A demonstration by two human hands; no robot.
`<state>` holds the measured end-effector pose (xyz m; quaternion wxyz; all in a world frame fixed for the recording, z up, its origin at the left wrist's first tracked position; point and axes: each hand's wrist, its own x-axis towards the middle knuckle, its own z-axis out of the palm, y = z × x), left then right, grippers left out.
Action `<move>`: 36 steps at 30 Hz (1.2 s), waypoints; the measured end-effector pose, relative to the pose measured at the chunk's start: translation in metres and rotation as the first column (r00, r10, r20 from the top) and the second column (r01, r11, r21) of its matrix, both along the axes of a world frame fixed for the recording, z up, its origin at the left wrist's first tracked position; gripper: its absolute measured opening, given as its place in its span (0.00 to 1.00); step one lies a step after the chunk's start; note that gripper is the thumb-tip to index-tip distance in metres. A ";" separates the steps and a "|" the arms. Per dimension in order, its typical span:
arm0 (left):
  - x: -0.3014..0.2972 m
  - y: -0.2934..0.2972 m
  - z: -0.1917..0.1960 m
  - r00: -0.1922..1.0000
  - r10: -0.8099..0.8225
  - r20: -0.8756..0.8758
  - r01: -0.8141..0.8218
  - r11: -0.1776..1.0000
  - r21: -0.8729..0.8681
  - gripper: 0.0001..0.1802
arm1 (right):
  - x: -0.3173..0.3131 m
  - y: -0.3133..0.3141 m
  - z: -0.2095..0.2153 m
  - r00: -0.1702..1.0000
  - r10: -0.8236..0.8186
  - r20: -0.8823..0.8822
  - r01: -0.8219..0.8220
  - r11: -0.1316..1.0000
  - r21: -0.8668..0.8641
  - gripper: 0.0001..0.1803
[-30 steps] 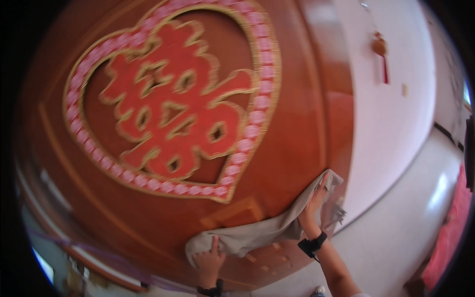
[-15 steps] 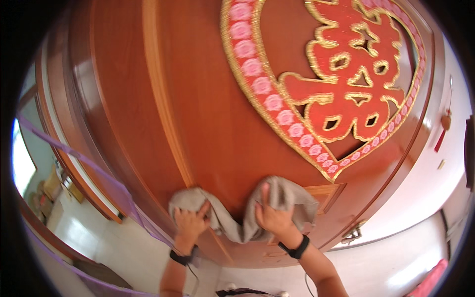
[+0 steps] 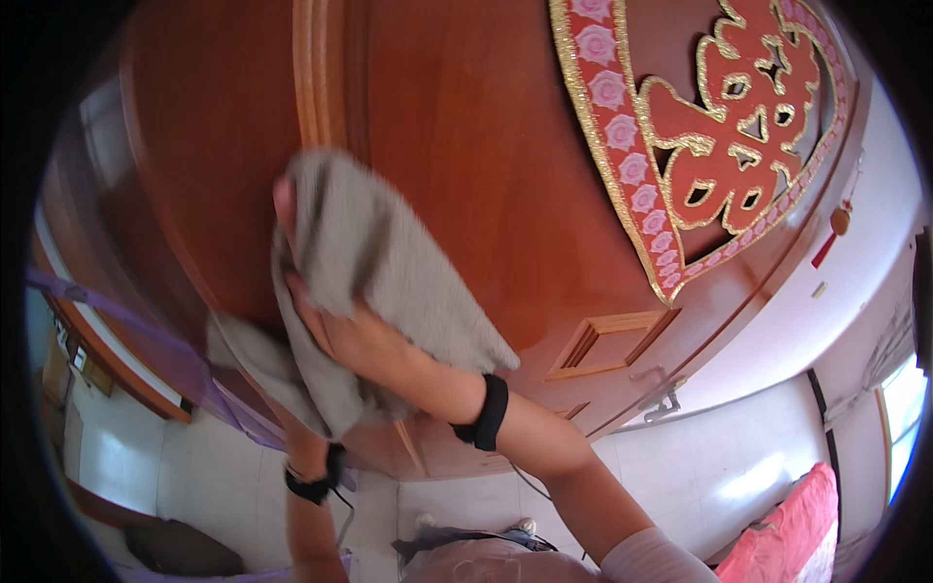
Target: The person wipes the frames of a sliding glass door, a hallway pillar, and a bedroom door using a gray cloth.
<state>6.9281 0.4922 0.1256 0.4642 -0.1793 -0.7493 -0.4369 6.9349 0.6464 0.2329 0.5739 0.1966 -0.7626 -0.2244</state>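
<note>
A grey-brown cloth (image 3: 398, 253) lies bunched and draped against the reddish-brown wooden door (image 3: 457, 175), beside a raised vertical moulding strip. My right hand (image 3: 340, 325) holds this cloth to the panel, with folds covering part of the fingers. Lower and to the left, my left hand (image 3: 303, 442) is mostly behind the hanging cloth; its fingers are hidden, and the cloth's lower end lies over it. Both wrists wear black bands.
A red and gold heart-shaped decoration (image 3: 627, 136) with pink roses hangs on the door's right. Purple mesh fabric (image 3: 209, 384) crosses the left. A metal door handle (image 3: 666, 400) is at the lower right, and pink fabric (image 3: 787, 515) is beyond it.
My right hand has moved up and left with the cloth, onto the moulding. My left hand has dropped lower and gone behind the cloth. The view has shifted left along the door.
</note>
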 end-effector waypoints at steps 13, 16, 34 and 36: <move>-0.019 -0.025 0.037 0.953 0.239 -0.186 -0.285 0.914 -0.287 0.55 | 0.046 0.074 0.085 0.692 0.454 0.561 -0.068 0.815 -0.575 0.24; -0.014 -0.001 0.057 0.917 0.189 -0.353 -0.303 0.903 -0.304 0.55 | 0.036 0.093 0.045 0.819 0.495 0.291 -0.209 0.729 -0.651 0.24; 0.072 0.252 0.058 0.971 -0.059 -0.232 -0.158 0.565 -0.810 0.38 | 0.127 0.345 -0.086 0.960 0.151 0.235 -0.023 0.880 -0.474 0.39; 0.078 0.285 0.046 0.951 -0.196 -0.238 -0.066 0.623 -0.780 0.38 | 0.138 0.371 -0.049 0.926 0.273 0.259 -0.054 0.777 -0.627 0.39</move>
